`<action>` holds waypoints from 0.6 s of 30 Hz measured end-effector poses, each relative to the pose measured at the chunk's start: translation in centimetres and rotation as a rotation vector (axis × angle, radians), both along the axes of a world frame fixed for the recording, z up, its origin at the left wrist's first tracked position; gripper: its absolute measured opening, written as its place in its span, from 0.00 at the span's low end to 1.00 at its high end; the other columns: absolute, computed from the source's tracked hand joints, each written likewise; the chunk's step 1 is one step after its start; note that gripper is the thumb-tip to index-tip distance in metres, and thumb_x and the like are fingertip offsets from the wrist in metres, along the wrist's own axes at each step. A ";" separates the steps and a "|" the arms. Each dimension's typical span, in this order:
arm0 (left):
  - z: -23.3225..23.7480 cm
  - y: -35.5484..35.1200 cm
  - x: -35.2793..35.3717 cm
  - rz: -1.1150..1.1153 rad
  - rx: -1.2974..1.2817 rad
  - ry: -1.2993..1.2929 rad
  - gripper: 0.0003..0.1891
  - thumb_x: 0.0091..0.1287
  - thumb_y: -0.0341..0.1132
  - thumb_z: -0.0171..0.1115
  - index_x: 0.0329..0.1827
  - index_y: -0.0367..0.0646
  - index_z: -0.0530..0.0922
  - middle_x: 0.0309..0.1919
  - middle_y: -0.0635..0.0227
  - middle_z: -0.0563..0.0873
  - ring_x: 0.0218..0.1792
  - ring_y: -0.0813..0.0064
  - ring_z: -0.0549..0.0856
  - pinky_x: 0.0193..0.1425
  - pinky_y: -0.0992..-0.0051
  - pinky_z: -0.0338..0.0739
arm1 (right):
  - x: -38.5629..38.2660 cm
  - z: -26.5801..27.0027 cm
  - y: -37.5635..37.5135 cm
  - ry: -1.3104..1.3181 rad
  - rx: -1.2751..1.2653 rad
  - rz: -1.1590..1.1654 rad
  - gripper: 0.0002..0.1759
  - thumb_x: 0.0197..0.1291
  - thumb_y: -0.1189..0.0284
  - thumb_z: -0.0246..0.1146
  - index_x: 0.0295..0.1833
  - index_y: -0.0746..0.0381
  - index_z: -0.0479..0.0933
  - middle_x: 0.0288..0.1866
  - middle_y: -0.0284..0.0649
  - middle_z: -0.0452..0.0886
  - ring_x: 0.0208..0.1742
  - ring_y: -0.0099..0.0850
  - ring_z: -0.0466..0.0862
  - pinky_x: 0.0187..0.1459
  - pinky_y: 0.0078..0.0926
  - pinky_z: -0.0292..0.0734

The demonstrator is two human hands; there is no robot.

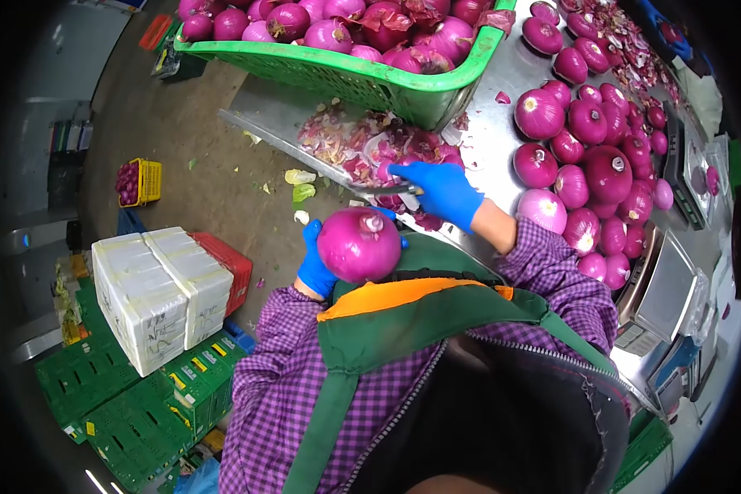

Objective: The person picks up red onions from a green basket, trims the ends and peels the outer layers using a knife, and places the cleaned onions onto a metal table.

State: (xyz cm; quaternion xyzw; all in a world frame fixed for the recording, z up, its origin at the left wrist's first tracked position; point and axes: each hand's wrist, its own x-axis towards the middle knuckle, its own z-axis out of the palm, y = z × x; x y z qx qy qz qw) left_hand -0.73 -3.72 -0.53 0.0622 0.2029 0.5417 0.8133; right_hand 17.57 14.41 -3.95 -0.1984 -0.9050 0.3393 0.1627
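Note:
A large peeled red onion [359,244] rests in my left hand [314,265], whose blue-gloved fingers wrap around it close to my apron. My right hand [446,193], also in a blue glove, is closed on a knife [384,189], with the index finger stretched along it. The blade points left, just above the onion. Beneath the knife, a heap of onion skins [362,144] lies along the edge of the metal table [490,136]. To the right of my right hand is a pile of smooth red onions [586,188].
A green crate [337,69] full of red onions stands at the table's far side. Weighing scales [663,284] sit at the right. On the floor are white foam boxes [144,300], a red crate [229,267], green crates [140,412] and a yellow crate [150,181] of onions.

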 end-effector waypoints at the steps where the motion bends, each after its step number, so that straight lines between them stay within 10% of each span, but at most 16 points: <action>1: 0.5 0.7 -0.2 -0.099 0.163 0.011 0.52 0.54 0.75 0.47 0.74 0.44 0.56 0.70 0.45 0.62 0.68 0.42 0.66 0.69 0.42 0.61 | 0.2 0.0 0.1 -0.093 -0.111 -0.040 0.28 0.56 0.74 0.62 0.64 0.50 0.73 0.50 0.42 0.82 0.41 0.40 0.85 0.38 0.33 0.79; 4: -0.2 -0.1 0.2 0.322 -0.204 -0.472 0.49 0.58 0.72 0.46 0.74 0.44 0.56 0.71 0.48 0.62 0.70 0.46 0.64 0.72 0.42 0.57 | 0.2 -0.2 -1.1 0.275 -0.745 -0.142 0.25 0.60 0.72 0.63 0.65 0.55 0.73 0.55 0.40 0.82 0.47 0.32 0.85 0.43 0.28 0.80; 5: 1.0 0.6 0.6 0.253 -0.160 0.260 0.44 0.62 0.68 0.43 0.74 0.45 0.55 0.71 0.51 0.62 0.72 0.49 0.62 0.73 0.42 0.53 | 0.5 1.3 -1.2 0.352 -1.039 -0.102 0.31 0.59 0.72 0.66 0.69 0.58 0.68 0.64 0.40 0.76 0.56 0.26 0.80 0.51 0.25 0.78; 8: 2.0 2.0 1.4 0.340 -0.200 -0.407 0.42 0.64 0.66 0.40 0.75 0.46 0.55 0.72 0.52 0.61 0.72 0.50 0.61 0.73 0.41 0.53 | 1.1 3.6 -2.5 0.419 -1.055 0.056 0.39 0.56 0.73 0.69 0.73 0.59 0.61 0.69 0.41 0.71 0.63 0.27 0.75 0.59 0.25 0.74; 16: 1.9 3.8 1.5 0.156 -0.187 -0.021 0.33 0.72 0.55 0.45 0.73 0.43 0.58 0.71 0.55 0.64 0.70 0.56 0.65 0.73 0.51 0.60 | 2.5 5.0 -4.3 0.492 -0.905 -0.048 0.49 0.49 0.71 0.75 0.75 0.58 0.56 0.73 0.43 0.64 0.70 0.33 0.68 0.69 0.33 0.64; 18: 1.1 4.6 1.2 0.111 -0.105 0.463 0.34 0.71 0.56 0.48 0.71 0.42 0.61 0.69 0.55 0.67 0.69 0.58 0.68 0.71 0.54 0.64 | 3.0 4.8 -4.9 0.498 -1.023 -0.078 0.49 0.49 0.70 0.75 0.75 0.58 0.57 0.73 0.43 0.65 0.69 0.33 0.68 0.69 0.34 0.65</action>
